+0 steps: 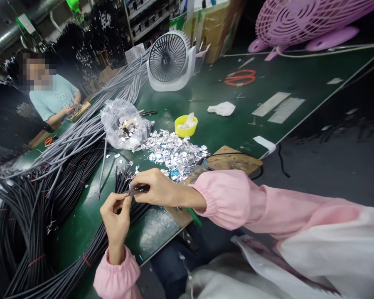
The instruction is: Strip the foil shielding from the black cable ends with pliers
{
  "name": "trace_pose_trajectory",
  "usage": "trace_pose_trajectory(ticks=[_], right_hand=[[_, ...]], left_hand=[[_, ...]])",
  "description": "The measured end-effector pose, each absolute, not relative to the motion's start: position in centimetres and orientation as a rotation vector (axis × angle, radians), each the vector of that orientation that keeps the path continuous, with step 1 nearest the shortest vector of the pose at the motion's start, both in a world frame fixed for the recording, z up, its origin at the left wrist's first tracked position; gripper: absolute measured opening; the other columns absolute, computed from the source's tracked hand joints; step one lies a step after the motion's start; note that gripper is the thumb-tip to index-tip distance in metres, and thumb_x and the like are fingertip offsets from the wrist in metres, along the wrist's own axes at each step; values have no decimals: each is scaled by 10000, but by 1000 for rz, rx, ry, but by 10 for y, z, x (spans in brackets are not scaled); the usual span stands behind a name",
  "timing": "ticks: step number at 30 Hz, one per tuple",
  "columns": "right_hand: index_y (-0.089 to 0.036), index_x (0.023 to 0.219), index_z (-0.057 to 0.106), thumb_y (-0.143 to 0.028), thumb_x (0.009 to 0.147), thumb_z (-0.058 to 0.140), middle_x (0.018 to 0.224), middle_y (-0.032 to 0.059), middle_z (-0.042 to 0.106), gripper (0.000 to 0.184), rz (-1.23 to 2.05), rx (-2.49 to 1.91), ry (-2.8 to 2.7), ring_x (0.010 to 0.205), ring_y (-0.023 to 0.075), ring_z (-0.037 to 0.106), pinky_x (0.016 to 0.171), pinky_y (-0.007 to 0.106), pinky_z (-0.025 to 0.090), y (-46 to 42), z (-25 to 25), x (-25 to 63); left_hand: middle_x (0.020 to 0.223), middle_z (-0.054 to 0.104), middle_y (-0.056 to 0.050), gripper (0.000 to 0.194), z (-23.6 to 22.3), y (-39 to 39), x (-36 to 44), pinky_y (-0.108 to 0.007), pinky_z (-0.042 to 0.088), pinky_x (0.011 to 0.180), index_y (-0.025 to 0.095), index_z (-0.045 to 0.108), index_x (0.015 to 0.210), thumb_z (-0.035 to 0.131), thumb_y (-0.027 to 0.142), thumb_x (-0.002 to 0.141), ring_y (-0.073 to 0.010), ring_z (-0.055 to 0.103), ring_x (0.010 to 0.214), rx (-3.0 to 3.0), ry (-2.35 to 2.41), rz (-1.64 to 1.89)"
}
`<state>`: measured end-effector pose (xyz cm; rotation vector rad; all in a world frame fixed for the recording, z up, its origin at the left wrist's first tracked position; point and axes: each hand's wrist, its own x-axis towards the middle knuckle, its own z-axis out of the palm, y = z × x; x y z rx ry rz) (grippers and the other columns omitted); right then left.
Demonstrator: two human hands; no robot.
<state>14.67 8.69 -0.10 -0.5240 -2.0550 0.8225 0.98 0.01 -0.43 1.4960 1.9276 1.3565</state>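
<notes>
My right hand (156,187) is closed on a small tool with a dark handle (142,189) and a thin metal tip; its exact kind is not clear. The tip meets the thumb and forefinger of my left hand (116,214), which are pinched together. What lies in that pinch is hidden by the fingers. Behind and below the left hand runs a bundle of black cables (93,249), tied with a red band. Loose cable ends with thin coloured wires show just above the hands. A heap of silvery foil scraps (174,153) with blue bits lies beyond my right hand.
Grey cables (81,137) and more black cables (28,232) cover the left side. A clear plastic bag (121,124), yellow dish (186,126), white fan (170,62), orange-handled scissors (240,77) and pink fan (299,23) stand or lie on the green table (224,133). Another person (54,95) works at far left.
</notes>
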Motion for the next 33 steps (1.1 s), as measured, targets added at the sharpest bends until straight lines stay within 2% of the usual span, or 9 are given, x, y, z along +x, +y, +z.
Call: trace_pose_trajectory(ticks=[4,7,11,14,17,20,26,30,33], right_hand=[[-116,683,608,-97,642,640,629,9,581,56,767,-491,-2105,556,93,469,532,200,353,86,-2,147],[-121,699,598,-112,659,639,649,11,571,59,769,-454,-2127,572,96,461,539,204,354,85,-2,147],[-114,686,607,-68,624,642,610,-21,535,84,928,-466,-2105,537,70,418,526,188,331,84,4,147],[-103,670,634,-80,648,621,528,-54,466,34,1106,-557,-2065,492,48,358,502,174,299,85,10,148],[-94,689,661,-102,679,580,476,-72,396,82,1270,-646,-2039,470,42,294,464,169,256,87,13,147],[-88,707,676,-119,692,541,504,-58,412,140,1379,-693,-1992,493,47,304,456,171,240,87,11,146],[-84,653,671,-127,683,548,503,-51,382,134,1364,-762,-1943,509,49,309,468,171,240,86,11,146],[-86,591,647,-134,698,535,487,-53,340,162,1333,-791,-1941,502,46,291,462,167,230,86,11,144],[-94,586,637,-133,700,519,482,-49,399,168,1373,-812,-1940,495,49,336,460,166,249,86,9,142]], left_hand=[[564,594,-20,261,1,1,6,-234,406,469,159,665,655,610,408,712,-124,519,495,1341,1747,1259],[446,510,-11,399,0,1,2,-251,369,436,157,623,548,556,496,748,-113,448,418,1295,1652,1184],[426,456,7,453,-6,3,1,-239,300,397,151,586,520,571,559,715,-81,362,379,1270,1618,1141],[450,430,28,459,-8,6,1,-217,276,404,153,539,528,592,581,685,-65,344,398,1235,1596,1172],[475,390,52,419,-10,7,2,-200,276,435,160,476,540,621,524,687,-61,338,441,1230,1596,1230],[544,424,42,344,-9,6,4,-202,321,495,163,458,571,602,433,728,-77,390,508,1300,1651,1273],[569,461,38,145,-10,2,10,-202,325,487,181,496,624,568,236,737,-96,418,520,1662,1999,1408],[588,484,27,135,-13,-1,13,-209,326,479,189,511,633,547,209,761,-103,430,513,1870,2155,1371],[616,508,9,157,-14,-1,15,-222,342,508,184,527,653,536,226,804,-111,461,532,2021,2278,1321]])
